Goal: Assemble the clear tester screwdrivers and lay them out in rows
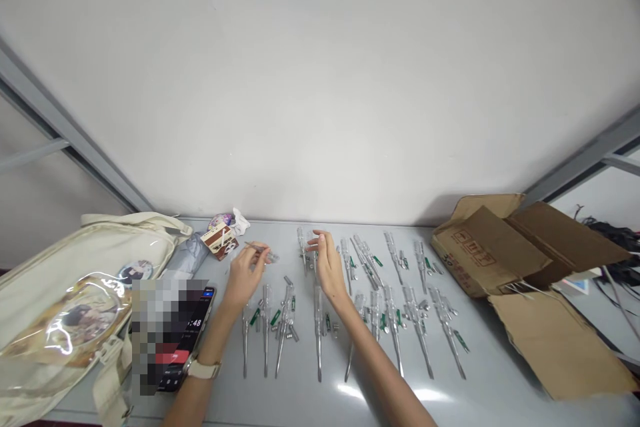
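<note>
My left hand is raised over the grey table and pinches a thin clear screwdriver-like tool between thumb and fingers. My right hand hovers just to its right, fingers together and bent, close to a clear part near the back row; what it holds, if anything, is too small to make out. Several clear-handled test screwdrivers with green caps lie in rows on the table below and to the right of both hands. A watch sits on my left wrist.
An open cardboard box lies at the right with its flap spread on the table. A cream bag fills the left. A phone lies beside it. A small brown-and-white packet rests at the back by the white wall.
</note>
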`<state>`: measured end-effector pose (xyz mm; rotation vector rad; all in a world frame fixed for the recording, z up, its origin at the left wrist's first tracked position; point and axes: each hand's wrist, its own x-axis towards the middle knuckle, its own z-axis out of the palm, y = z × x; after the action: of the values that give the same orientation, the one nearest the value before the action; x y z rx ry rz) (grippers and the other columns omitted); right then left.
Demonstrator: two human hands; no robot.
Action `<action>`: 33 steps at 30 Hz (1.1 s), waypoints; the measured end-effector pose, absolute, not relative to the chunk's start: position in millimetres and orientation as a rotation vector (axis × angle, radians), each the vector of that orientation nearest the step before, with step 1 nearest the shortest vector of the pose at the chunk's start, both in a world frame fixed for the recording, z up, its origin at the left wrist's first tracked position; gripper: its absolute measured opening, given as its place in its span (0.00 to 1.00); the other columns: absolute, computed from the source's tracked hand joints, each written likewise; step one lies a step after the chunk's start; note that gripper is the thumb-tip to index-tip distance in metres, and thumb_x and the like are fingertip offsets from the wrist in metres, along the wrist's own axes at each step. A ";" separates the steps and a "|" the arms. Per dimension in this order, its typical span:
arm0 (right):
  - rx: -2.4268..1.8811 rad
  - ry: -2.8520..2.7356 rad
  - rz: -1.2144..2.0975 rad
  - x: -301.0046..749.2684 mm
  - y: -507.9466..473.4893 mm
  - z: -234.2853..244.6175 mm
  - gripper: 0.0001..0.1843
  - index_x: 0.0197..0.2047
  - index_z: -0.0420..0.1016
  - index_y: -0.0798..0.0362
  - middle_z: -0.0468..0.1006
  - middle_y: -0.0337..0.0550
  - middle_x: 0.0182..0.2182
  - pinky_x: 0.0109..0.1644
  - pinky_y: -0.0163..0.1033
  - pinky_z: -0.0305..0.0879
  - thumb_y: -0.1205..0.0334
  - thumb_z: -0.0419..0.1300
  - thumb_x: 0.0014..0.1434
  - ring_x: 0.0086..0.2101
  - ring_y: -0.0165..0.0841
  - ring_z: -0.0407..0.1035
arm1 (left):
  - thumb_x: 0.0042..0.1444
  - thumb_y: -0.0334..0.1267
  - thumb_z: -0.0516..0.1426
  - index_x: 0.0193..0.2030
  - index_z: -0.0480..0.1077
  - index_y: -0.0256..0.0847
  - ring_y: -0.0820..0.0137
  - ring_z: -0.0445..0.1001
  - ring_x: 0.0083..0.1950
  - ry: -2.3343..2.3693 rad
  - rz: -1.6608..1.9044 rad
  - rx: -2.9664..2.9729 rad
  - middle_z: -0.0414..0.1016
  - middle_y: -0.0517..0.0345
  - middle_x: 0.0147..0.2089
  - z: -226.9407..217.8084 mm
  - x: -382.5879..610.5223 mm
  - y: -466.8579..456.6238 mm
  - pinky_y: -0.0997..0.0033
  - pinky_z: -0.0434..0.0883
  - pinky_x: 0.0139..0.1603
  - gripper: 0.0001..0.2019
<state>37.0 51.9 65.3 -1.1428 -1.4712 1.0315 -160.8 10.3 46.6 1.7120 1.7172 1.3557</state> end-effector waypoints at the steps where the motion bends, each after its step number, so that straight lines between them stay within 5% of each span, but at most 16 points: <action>1: -1.136 -1.484 1.023 38.2 51.8 66.2 0.25 0.53 0.67 0.51 0.77 0.43 0.38 0.45 0.40 0.66 0.44 0.38 0.70 0.38 0.35 0.75 | 0.62 0.46 0.53 0.38 0.71 0.39 0.71 0.78 0.31 1.725 1.362 1.696 0.75 0.55 0.37 45.9 -161.5 9.9 0.73 0.76 0.29 0.13; 12: -1.101 -1.629 0.993 34.3 53.8 51.5 0.18 0.43 0.70 0.53 0.77 0.42 0.33 0.43 0.38 0.67 0.52 0.43 0.69 0.35 0.34 0.74 | 0.60 0.48 0.55 0.39 0.70 0.38 0.70 0.78 0.30 1.764 1.411 1.589 0.76 0.55 0.34 54.4 -172.9 2.8 0.72 0.77 0.28 0.14; 18: -1.117 -1.796 0.906 36.2 52.8 41.2 0.13 0.42 0.72 0.54 0.76 0.44 0.34 0.43 0.39 0.66 0.63 0.46 0.66 0.35 0.35 0.71 | 0.61 0.48 0.54 0.42 0.72 0.38 0.70 0.78 0.34 1.814 1.453 1.633 0.76 0.52 0.42 56.4 -174.7 -0.6 0.74 0.76 0.27 0.15; 25: -1.108 -2.143 0.807 36.4 50.6 40.5 0.04 0.36 0.77 0.53 0.76 0.42 0.32 0.50 0.43 0.60 0.68 0.62 0.59 0.37 0.36 0.69 | 0.62 0.31 0.48 0.51 0.74 0.44 0.64 0.73 0.56 1.905 0.952 2.187 0.74 0.50 0.54 49.9 -198.7 -2.6 0.59 0.71 0.58 0.17; 33: -1.245 -2.337 0.691 10.6 53.7 40.3 0.09 0.23 0.76 0.53 0.79 0.45 0.27 0.48 0.43 0.60 0.65 0.70 0.51 0.36 0.39 0.71 | 0.59 0.23 0.44 0.54 0.72 0.45 0.65 0.71 0.59 1.886 0.495 2.372 0.68 0.51 0.61 25.4 -211.1 14.0 0.62 0.70 0.58 0.24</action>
<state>10.6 53.7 40.3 -1.2447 -2.3374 0.6908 -211.1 14.0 25.4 2.3719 1.8859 0.4951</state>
